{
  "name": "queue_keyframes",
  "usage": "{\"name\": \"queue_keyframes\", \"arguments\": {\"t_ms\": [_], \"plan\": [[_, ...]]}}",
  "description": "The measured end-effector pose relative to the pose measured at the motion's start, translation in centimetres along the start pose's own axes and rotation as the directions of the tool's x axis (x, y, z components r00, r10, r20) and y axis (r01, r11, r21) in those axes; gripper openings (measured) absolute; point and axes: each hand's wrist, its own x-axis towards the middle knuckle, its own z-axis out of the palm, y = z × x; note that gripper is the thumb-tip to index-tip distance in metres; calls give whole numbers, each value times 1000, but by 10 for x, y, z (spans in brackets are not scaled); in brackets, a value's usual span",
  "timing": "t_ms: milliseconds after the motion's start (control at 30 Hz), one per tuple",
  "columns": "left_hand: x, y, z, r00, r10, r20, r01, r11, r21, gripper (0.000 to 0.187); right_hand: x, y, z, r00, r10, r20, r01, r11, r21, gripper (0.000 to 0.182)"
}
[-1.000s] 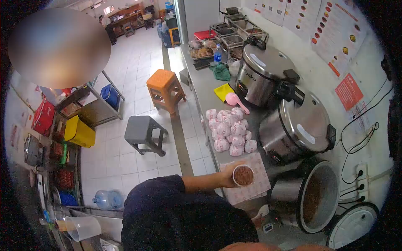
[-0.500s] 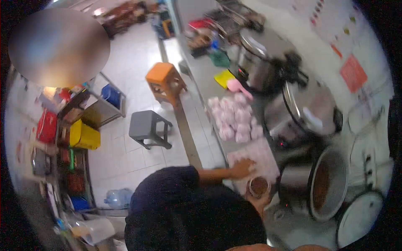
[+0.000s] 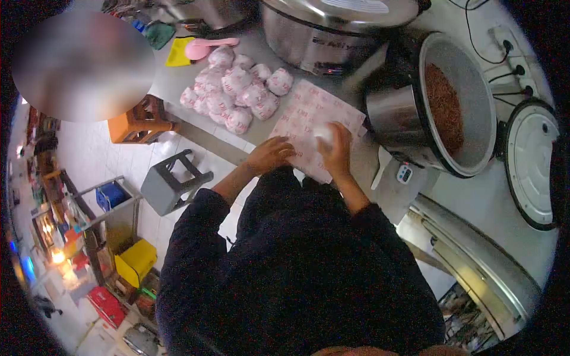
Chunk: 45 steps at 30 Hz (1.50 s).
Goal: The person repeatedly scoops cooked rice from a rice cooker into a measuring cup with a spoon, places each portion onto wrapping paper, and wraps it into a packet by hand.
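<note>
On printed paper sheets (image 3: 307, 110), beside wrapped bundles (image 3: 236, 86): left hand (image 3: 272, 155), loosely open, is touching the edge; right hand (image 3: 337, 152), part-closed, is gripping white cup (image 3: 322, 132)

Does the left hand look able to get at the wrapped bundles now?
Probably yes: the left hand is at the edge of the paper, with nothing visible between it and the closest bundle.

Head-worn view, facing down, counter (image 3: 466, 199) close
</note>
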Motion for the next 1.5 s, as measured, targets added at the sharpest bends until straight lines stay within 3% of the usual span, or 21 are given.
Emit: {"name": "queue_keyframes", "arguments": {"t_ms": [100, 167, 267, 367, 400, 500, 600, 633, 700, 800, 900, 1000, 1100, 1200, 1300, 1333, 1400, 1433, 1500], "plan": [[1, -5, -9, 999, 34, 34, -33, 999, -24, 42, -2, 3, 26, 988, -39, 147, 81, 953, -292, 47], [5, -17, -8, 991, 78, 106, -76, 997, -17, 43, 5, 1, 33, 990, 31, 137, 18, 939, -344, 46], [3, -23, 0, 994, 81, 70, -80, 997, -21, 41, 7, -5, 46, 988, 148, 52, -115, 908, -404, 44], [12, -19, -11, 977, 201, 75, -201, 980, -3, 39, 13, -15, 54, 968, 247, -48, -247, 892, -378, 37], [16, -19, -17, 959, 284, 1, -283, 958, 41, 32, 12, -16, 55, 965, 257, -57, -260, 894, -365, 35], [18, -20, -13, 935, 100, 340, -131, 989, 68, 23, 9, -16, 50, 947, 309, -92, -322, 903, -285, 31], [46, -12, -39, 855, 6, 519, -71, 992, 105, 20, 2, -19, 24, 914, 326, -240, -393, 860, -326, 30], [49, -13, -42, 871, 21, 490, -70, 994, 82, 17, -5, -17, 11, 898, 318, -304, -418, 834, -361, 30], [58, -18, -47, 905, 48, 424, -72, 997, 40, 14, -19, -4, -18, 795, 513, -323, -605, 711, -358, 38], [76, -22, -64, 866, 94, 491, -49, 993, -105, 20, -60, 41, -39, 877, 379, -296, -481, 687, -545, 41], [71, -43, -49, 877, 120, 464, 27, 955, -297, 23, -38, -3, -61, 918, 257, -302, -394, 665, -635, 47], [65, -53, -44, 928, 209, 308, -108, 943, -313, 20, -36, -26, -56, 937, 284, 203, -221, 932, -288, 45], [66, -57, -43, 943, 221, 249, -155, 954, -257, 18, -52, -21, -31, 964, 108, 242, -35, 957, -287, 33], [92, -36, -76, 970, -46, 239, 131, 925, -356, 18, -75, 24, -10, 880, 427, 209, -406, 904, -137, 25], [102, -61, -50, 971, -186, 149, 222, 932, -286, 22, -45, 25, -8, 815, 579, -12, -577, 814, 61, 21], [111, -60, -49, 945, -278, 171, 321, 885, -337, 20, -37, 27, -6, 783, 621, 13, -622, 783, 7, 22], [124, -53, -50, 943, -254, 214, 316, 884, -345, 24, -20, 31, -3, 714, 698, 54, -692, 715, -105, 23], [129, -50, -51, 942, -242, 234, 314, 884, -348, 27, -16, 29, 1, 730, 681, 61, -663, 727, -179, 21], [137, -52, -38, 910, -275, 310, 320, 941, -106, 33, -8, 26, 9, 761, 645, 75, -593, 738, -323, 18]]}}
